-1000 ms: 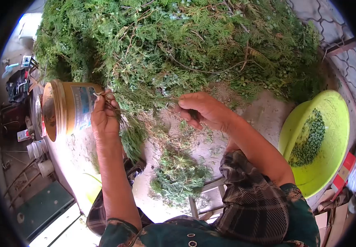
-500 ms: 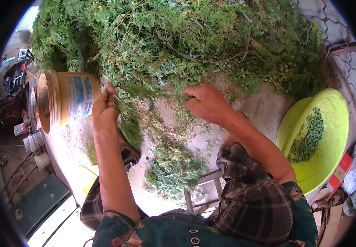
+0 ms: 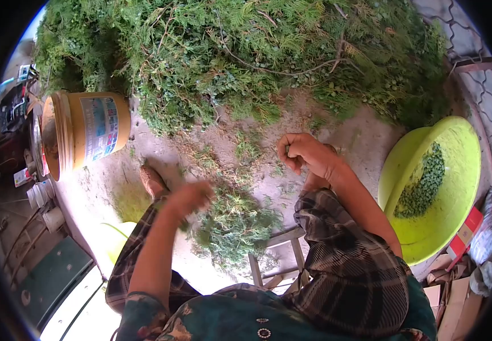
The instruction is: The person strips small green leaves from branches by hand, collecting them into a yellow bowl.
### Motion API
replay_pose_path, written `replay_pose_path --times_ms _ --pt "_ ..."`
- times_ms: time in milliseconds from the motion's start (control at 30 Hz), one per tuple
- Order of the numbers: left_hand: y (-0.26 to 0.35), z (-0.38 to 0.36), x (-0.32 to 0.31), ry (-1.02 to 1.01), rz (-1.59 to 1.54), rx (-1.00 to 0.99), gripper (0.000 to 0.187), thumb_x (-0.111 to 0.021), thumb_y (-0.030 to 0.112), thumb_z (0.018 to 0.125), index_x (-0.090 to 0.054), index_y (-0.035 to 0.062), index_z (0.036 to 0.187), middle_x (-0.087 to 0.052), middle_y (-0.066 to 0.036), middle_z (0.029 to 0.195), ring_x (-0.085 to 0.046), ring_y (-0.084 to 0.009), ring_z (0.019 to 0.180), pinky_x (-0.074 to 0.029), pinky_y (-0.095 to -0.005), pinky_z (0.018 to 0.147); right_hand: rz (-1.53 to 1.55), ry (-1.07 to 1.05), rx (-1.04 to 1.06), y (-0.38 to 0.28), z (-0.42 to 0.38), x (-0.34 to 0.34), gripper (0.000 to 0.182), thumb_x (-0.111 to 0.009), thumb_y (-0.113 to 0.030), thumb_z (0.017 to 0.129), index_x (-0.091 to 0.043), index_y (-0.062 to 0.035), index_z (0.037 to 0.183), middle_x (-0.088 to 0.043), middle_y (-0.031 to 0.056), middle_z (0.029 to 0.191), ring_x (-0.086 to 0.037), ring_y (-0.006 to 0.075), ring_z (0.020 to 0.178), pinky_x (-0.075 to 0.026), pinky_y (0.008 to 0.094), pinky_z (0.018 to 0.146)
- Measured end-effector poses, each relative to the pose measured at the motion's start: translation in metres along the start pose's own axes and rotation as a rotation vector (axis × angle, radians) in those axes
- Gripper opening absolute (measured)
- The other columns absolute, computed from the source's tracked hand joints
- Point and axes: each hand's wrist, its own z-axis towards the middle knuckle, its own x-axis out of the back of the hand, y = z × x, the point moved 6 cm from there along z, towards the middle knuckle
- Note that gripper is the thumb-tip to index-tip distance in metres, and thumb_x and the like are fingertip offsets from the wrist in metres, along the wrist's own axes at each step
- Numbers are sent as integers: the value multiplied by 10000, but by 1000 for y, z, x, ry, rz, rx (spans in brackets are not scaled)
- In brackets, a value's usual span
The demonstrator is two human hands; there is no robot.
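My left hand (image 3: 192,197), smeared by motion, is over the left edge of a small heap of green sprigs (image 3: 240,227) on the floor between my legs; what it holds, if anything, cannot be made out. My right hand (image 3: 301,152) hovers above the floor with curled fingers pressed together near the thumb; anything between them is too small to name. Beyond both hands lies a large pile of leafy evergreen branches (image 3: 257,57). A yellow-green basin (image 3: 462,170) at the right holds small green berries (image 3: 425,182).
A yellow bucket (image 3: 95,128) lies on its side at the left. Part of another bright yellow-green container (image 3: 115,241) shows beside my left leg. A wooden frame (image 3: 285,236) stands between my legs. Cardboard (image 3: 462,307) and a plastic bag (image 3: 490,227) lie at the lower right.
My left hand has moved down and right from beside the bucket toward the small heap. My right hand has shifted slightly right and down. The sprig stretched between them is gone from there.
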Motion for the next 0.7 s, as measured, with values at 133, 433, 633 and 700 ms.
replay_pose_path --times_ms 133,433,633,700 --pt "-81 10 -92 -338 1059 -18 194 -548 240 830 -670 126 930 -666 -98 932 -642 -285 847 -506 -400 671 209 -13 -44 28 -1 7 159 -446 -113 809 -546 3 766 -498 30 578 -441 99 435 -408 255 415" --pt "57 79 51 1010 403 -336 188 -609 171 812 -594 49 954 -605 -213 768 -598 -383 745 -470 -473 656 122 44 -117 47 10 1 186 -504 -168 880 -567 8 874 -559 40 695 -530 103 512 -445 235 456" --pt "47 118 66 1063 608 -342 286 -658 129 768 -585 77 1040 -608 -201 866 -598 -343 830 -481 -443 668 38 -16 -183 46 16 -10 173 -511 -168 891 -567 -6 917 -578 42 735 -562 101 552 -471 235 484" --pt "44 113 62 1048 623 -423 273 -638 124 781 -580 70 1042 -613 -200 851 -606 -342 792 -486 -429 660 19 -59 -209 47 20 -13 215 -525 -210 868 -580 -11 926 -568 35 732 -573 116 585 -502 266 487"
